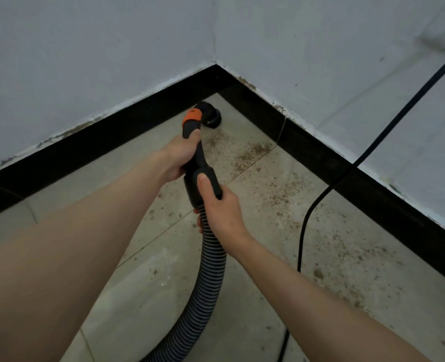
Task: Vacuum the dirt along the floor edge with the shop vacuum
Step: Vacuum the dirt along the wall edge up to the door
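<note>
Both hands, left (180, 158) and right (220, 205), grip the wand (200, 168); its nozzle (211, 114) could snag the nearby cord (307, 218) while sweeping dirt (281, 189).

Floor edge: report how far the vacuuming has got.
Done: tile along the left baseboard looks mostly clean. In hand: the left hand and right hand grip the vacuum wand, its nozzle in the corner. Left: brown dirt along the right baseboard, around the black cord.
</note>
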Tool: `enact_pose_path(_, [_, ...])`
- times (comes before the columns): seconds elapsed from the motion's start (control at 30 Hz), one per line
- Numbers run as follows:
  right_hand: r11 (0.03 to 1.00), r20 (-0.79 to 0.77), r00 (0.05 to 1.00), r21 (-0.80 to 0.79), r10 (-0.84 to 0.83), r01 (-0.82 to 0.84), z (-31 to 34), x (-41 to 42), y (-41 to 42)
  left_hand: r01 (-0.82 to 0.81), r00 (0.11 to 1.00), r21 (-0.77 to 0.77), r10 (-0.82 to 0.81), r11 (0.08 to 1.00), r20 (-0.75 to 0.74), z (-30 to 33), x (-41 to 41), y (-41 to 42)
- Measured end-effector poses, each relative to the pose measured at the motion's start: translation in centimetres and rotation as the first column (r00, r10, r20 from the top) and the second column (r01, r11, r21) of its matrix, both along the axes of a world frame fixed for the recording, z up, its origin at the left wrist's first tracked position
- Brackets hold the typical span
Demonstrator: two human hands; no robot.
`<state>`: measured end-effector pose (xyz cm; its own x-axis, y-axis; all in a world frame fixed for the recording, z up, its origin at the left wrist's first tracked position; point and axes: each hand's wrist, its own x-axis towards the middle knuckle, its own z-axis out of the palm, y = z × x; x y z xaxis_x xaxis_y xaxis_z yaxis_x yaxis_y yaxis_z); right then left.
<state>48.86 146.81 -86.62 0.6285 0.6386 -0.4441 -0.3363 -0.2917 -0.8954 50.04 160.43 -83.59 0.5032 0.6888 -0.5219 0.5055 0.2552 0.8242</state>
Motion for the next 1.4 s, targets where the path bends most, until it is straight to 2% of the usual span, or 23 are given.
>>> enact_pose_path(0.23, [0.999,0.002,0.999,-0.009,-0.032,0.032,-0.1,-2.1,-1.6,0.088,0.996,-0.110,-0.085,0.990,0.038,0.1,-2.0,-0.9])
enact_pose_path(0.43, [0.997,-0.026,0.997,0.004,-0.073,0.073,0.8,-2.9,-2.9,0.164,0.986,-0.125,-0.159,0.979,0.044,1.1,-2.3,-2.3])
enact_pose_path(0.73, [0.999,-0.036,0.999,0.021,-0.026,0.027,1.6,-5.4,-2.6,0.134,0.991,-0.084,-0.133,0.987,0.018,1.7,-5.1,-2.1])
enact_pose_path(1.13, [1.000,-0.034,0.999,0.007,0.018,-0.018,1.7,-9.2,-3.3,0.116,0.993,-0.097,-0.117,0.988,0.001,1.5,-9.5,-2.4])
enact_pose_path(1.4, [0.995,-0.006,0.995,-0.023,0.098,-0.098,1.6,-12.5,-3.6,0.050,0.998,-0.132,-0.045,0.990,0.036,1.5,-14.4,-2.6])
